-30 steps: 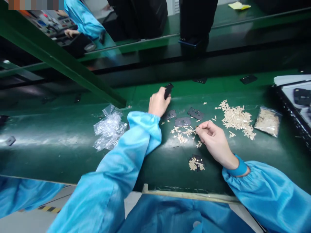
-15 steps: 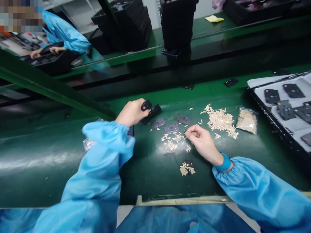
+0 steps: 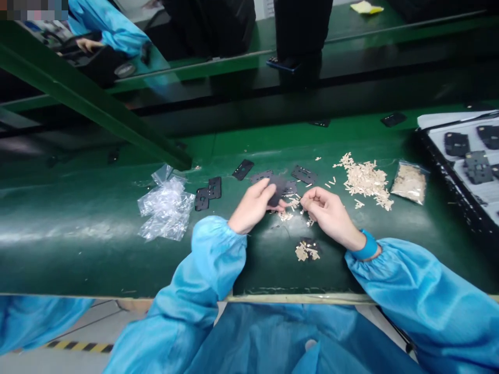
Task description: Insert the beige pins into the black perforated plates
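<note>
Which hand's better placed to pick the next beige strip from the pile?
Probably right: the right hand sits closest to the beige strips, while the left hand is occupied holding the dark plate.

Poly bag (image 3: 167, 203) on belt (image 3: 93, 265), L of plates (image 3: 303, 174), strip pile (image 3: 364, 181) R of them, filled bag (image 3: 409, 183) next, tray (image 3: 440, 166) far R

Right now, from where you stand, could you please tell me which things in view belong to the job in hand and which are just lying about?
In use:
left hand, holding a dark plate
right hand, fingers pinched beside it
beige slivers
loose black plates

Lying about:
crumpled clear plastic bag
black-edged tray of plates
</note>
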Tool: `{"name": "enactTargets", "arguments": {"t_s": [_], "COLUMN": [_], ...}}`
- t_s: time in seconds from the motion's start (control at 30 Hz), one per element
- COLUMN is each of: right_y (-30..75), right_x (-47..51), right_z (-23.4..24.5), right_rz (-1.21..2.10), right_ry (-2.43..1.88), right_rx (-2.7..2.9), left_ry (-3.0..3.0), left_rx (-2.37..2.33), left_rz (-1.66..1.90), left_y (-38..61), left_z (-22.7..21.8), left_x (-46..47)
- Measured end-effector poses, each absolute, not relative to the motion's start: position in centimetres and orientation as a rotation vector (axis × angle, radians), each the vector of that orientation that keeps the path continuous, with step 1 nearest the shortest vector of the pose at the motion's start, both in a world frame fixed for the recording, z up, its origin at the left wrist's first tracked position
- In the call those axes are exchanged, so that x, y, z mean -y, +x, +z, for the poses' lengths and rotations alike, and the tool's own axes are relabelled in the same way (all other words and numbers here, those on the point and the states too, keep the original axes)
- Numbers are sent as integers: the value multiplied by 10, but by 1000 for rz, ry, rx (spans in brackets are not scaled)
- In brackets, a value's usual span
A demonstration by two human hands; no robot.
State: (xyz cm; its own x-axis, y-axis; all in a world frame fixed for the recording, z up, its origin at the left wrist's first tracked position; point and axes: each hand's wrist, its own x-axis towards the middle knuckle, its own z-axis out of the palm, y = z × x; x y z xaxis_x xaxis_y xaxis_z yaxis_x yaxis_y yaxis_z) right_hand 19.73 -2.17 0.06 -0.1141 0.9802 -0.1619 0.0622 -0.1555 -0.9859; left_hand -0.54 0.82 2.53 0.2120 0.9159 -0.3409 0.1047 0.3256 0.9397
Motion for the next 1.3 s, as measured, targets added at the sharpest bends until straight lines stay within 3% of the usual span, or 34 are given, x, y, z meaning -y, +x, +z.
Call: {"name": "enactTargets", "arguments": {"t_s": [0.3,1.3], "right_y": [198,194], "right_x": [24,29], "right_z": [-2,8], "right_rz": [1335,1164], "right_ry": [-1372,-1476], "right_rx": [1444,1744], "left_ry": [1057,1562], "left_rx": [-1174,-1285], "left_rz": [991,1041], "left_y": [5,9], "left_z": [-8,4], "left_x": [7,15]}}
